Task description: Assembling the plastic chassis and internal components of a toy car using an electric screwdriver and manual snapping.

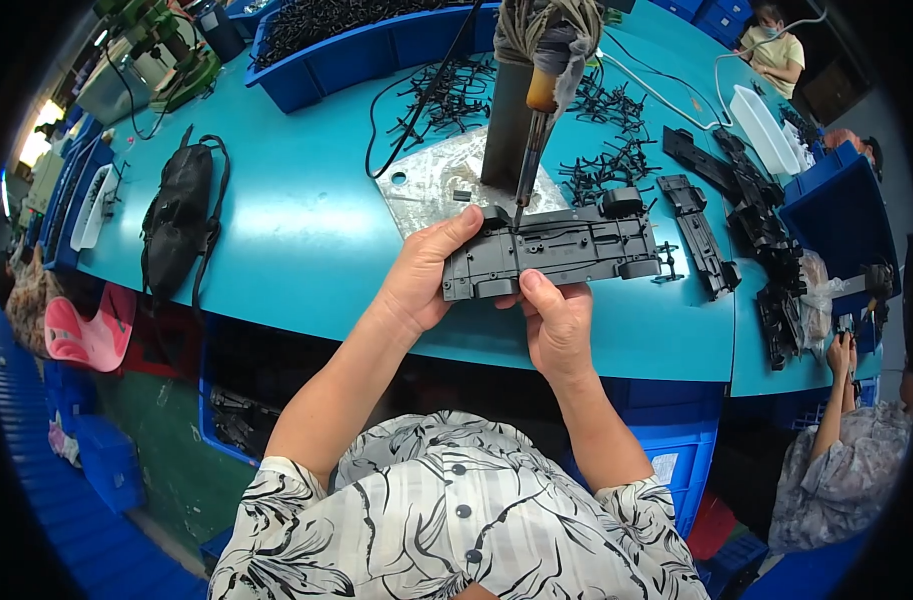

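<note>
A long black plastic toy-car chassis (pixel 587 245) lies level in both my hands above the front part of the teal table. My left hand (pixel 427 265) grips its left end, thumb on top. My right hand (pixel 557 320) holds its near edge around the middle, thumb pressed on the upper face and fingers underneath. A soldering-iron-like tool (pixel 533 150) hangs point-down from a metal post (pixel 504 125) wrapped with cord. Its tip meets the chassis near my left thumb; whether it touches cannot be made out. Beneath is a scuffed metal plate (pixel 417 195).
Loose black axle-like parts (pixel 612 165) lie behind the post. Another chassis (pixel 699 235) sits at the right, beside a chassis pile (pixel 757 215). A black bag (pixel 180 215) lies left. A blue bin (pixel 327 80) of parts stands behind. A co-worker's hands (pixel 843 355) are at far right.
</note>
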`<action>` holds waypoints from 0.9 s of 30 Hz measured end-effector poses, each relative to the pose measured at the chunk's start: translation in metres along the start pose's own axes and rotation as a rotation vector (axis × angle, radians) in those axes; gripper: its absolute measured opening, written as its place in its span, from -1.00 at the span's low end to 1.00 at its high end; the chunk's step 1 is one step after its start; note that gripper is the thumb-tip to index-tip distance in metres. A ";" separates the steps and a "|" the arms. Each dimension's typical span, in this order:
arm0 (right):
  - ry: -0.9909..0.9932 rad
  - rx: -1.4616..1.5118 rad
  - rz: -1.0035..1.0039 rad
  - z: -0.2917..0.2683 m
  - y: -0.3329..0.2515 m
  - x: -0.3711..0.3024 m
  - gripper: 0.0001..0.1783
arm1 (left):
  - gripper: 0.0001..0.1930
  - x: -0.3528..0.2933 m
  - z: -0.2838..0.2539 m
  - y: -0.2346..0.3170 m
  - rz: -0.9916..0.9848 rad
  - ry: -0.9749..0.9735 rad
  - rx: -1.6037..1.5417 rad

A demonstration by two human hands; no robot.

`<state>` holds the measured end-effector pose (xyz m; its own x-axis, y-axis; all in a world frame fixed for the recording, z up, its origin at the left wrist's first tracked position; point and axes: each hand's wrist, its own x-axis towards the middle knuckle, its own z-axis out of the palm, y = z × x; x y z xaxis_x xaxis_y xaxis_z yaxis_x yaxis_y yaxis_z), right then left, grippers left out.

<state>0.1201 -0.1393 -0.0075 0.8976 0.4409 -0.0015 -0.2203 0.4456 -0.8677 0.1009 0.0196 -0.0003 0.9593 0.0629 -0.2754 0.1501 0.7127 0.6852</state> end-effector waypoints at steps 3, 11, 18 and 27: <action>0.000 0.030 0.009 0.001 0.000 -0.001 -0.71 | -0.57 -0.001 0.001 0.002 0.012 0.002 -0.022; 0.029 0.098 0.056 -0.004 0.003 -0.001 -0.78 | -0.59 -0.001 0.002 0.003 0.055 0.032 -0.047; 0.018 0.091 0.038 -0.002 0.006 0.003 -0.76 | -0.58 0.002 0.000 0.010 0.007 -0.001 -0.076; 0.008 0.033 -0.013 0.001 0.004 0.007 -0.74 | -0.59 0.006 -0.001 0.013 -0.011 -0.029 -0.065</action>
<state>0.1250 -0.1336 -0.0107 0.9034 0.4289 0.0057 -0.2210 0.4767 -0.8508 0.1087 0.0301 0.0058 0.9643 0.0358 -0.2623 0.1451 0.7575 0.6366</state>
